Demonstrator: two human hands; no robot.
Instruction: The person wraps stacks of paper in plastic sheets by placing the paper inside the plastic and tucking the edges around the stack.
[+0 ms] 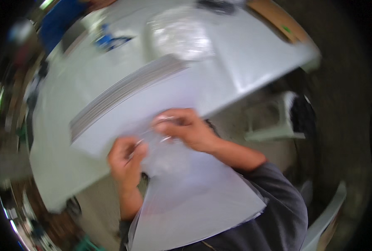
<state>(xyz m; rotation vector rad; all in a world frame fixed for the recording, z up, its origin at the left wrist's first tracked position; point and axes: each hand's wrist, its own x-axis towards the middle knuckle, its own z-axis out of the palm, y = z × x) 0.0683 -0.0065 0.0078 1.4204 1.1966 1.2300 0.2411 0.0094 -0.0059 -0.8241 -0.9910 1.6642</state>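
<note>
Pinching thin clear plastic (161,152) in a narrow grip of left hand (126,161) and right hand (184,129), apparently to hold it spread between them near layered sheets (129,91) on the table (64,167).

Shines brightest across the white table (232,69), glares off its edge and the crinkled plastic (181,37) at top centre, dims at far right. Smears with motion, perhaps hiding detail in the clear film (167,159) at centre. Bends and blackens toward the rim.
</note>
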